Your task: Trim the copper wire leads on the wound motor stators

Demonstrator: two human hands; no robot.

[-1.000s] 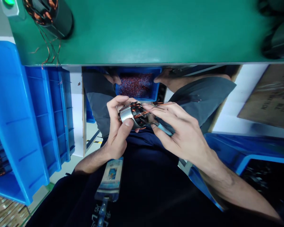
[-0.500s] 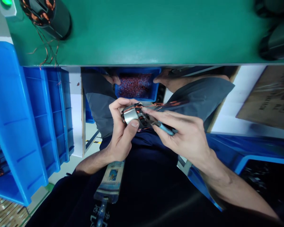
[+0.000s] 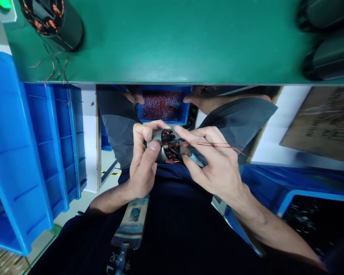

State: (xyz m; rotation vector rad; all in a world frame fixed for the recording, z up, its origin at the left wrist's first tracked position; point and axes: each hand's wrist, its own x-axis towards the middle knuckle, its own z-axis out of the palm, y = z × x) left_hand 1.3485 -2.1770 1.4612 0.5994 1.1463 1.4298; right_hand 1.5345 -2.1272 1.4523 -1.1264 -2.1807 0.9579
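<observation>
Above my lap, my left hand is wrapped round a silver motor stator, thumb on its near side. The stator's black end with copper windings faces right. My right hand is closed on a blue-handled tool, whose dark tip lies against the wound end. Thin copper wires run from the stator to the right across my right fingers. The exact shape of the tool's tip is hidden among fingers and wires.
A green table spans the top, with a black wound stator at left and dark cylinders at right. Below it sits a blue bin of reddish bits. Blue crates stand left, a blue bin right, and a carton beyond.
The stator has turned in my left hand, so its wound end shows more. My right hand and the tool have shifted slightly left and down, and the wires now lie over my right fingers.
</observation>
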